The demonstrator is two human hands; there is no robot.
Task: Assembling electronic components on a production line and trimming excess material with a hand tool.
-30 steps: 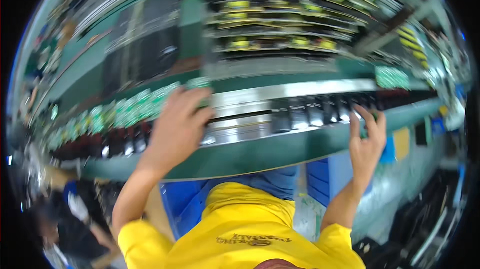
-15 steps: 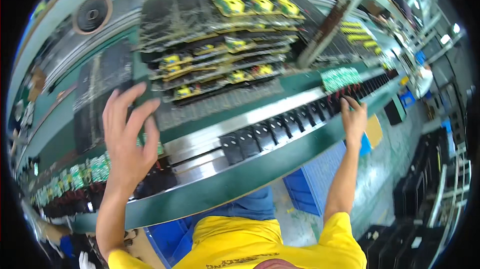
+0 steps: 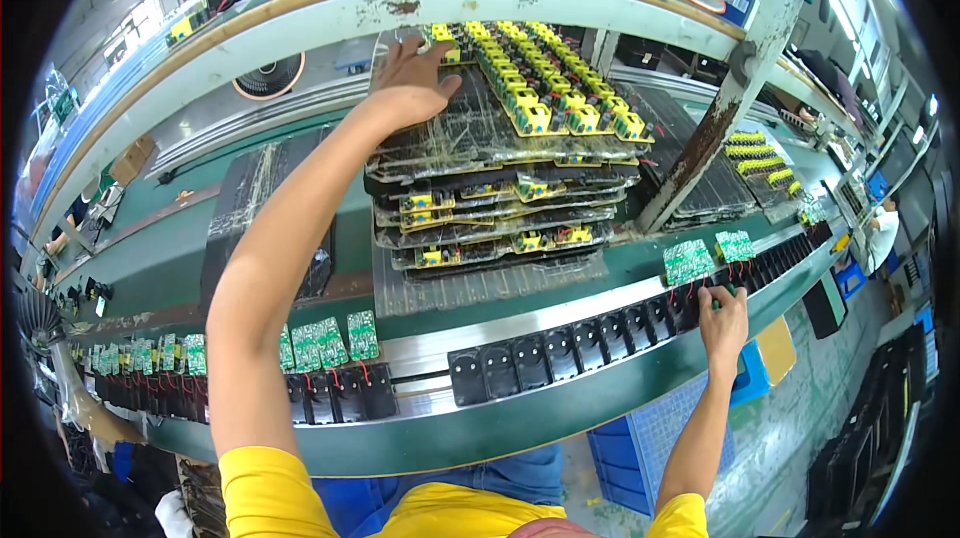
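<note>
Standing against a green workbench (image 3: 540, 428), a person in a yellow shirt (image 3: 460, 513) stretches both arms forward, with a blue bin (image 3: 620, 453) below the edge on the right. Along the near side of the bench runs a row of black casings (image 3: 560, 353), set side by side on a metal rail (image 3: 420, 363). A short bare stretch of the rail parts them from more casings to the left, where small green circuit boards (image 3: 362, 336) stand behind, joined to them by red wires (image 3: 367, 374). Toward the right end of the row, the right hand (image 3: 724, 320) has its fingers drawn together about a slim green item (image 3: 715, 305), mostly hidden by them, over the casings. Just behind that hand, a wider green board (image 3: 687, 263) leans at the rail, with another near it. Past the rail rises a stack of black trays (image 3: 490, 198), its top layer bearing rows of yellow-topped circuit boards (image 3: 580, 113). At the stack's upper left, the left hand (image 3: 420, 68) reaches over the top tray, thumb and fingers apart, beside the endmost yellow parts; whether it touches them I cannot tell. To the right of the stack a rusty post (image 3: 700, 148) slants up to a shelf (image 3: 500, 6), and a round fan (image 3: 268, 78) shows beneath the shelf, farther back.
</note>
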